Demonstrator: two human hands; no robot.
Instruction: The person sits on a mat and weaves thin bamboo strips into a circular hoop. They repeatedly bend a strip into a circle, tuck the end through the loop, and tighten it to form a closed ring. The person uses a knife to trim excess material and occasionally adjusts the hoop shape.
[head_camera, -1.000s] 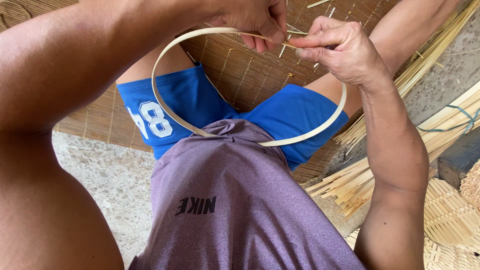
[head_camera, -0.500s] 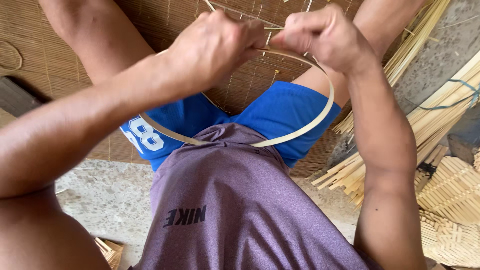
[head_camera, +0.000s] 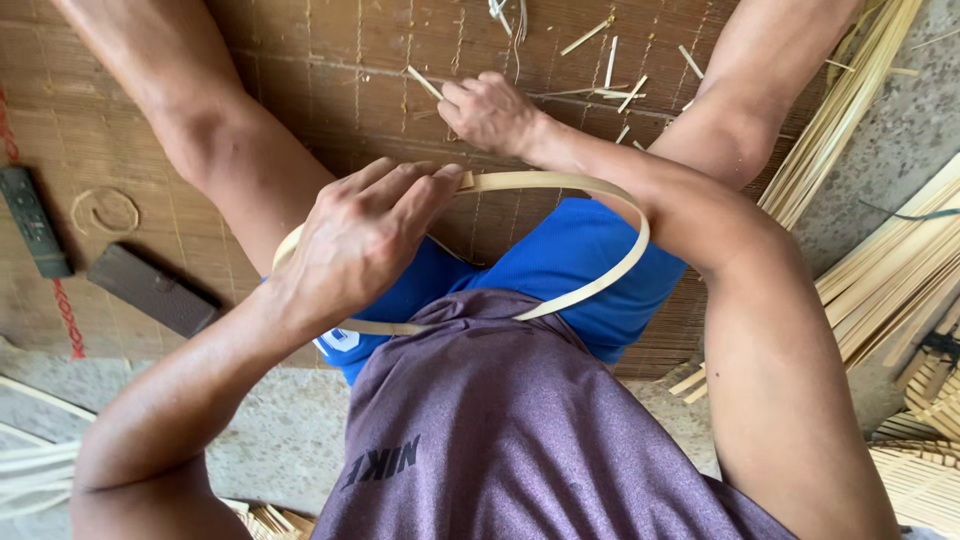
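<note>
A hoop of flat bamboo strip (head_camera: 622, 268) rests over my lap, above the blue shorts. My left hand (head_camera: 360, 240) grips its top left part, fingers wrapped over the strip where the ends overlap. My right hand (head_camera: 490, 110) is off the hoop and reaches forward onto the woven mat (head_camera: 300, 60). Its fingers are curled and pinch one end of a short bamboo sliver (head_camera: 424, 82). My right forearm crosses over the hoop's right side.
Short bamboo scraps (head_camera: 612, 60) lie on the mat ahead. A dark flat block (head_camera: 150, 290), a dark handled tool (head_camera: 35, 220) and a small coiled ring (head_camera: 105, 210) lie left. Bundles of bamboo strips (head_camera: 880, 290) and a woven piece (head_camera: 920, 480) lie right.
Both hands were together at the top of the hoop. My right hand has let go and moved forward to the mat; my left hand alone holds the hoop, now lower.
</note>
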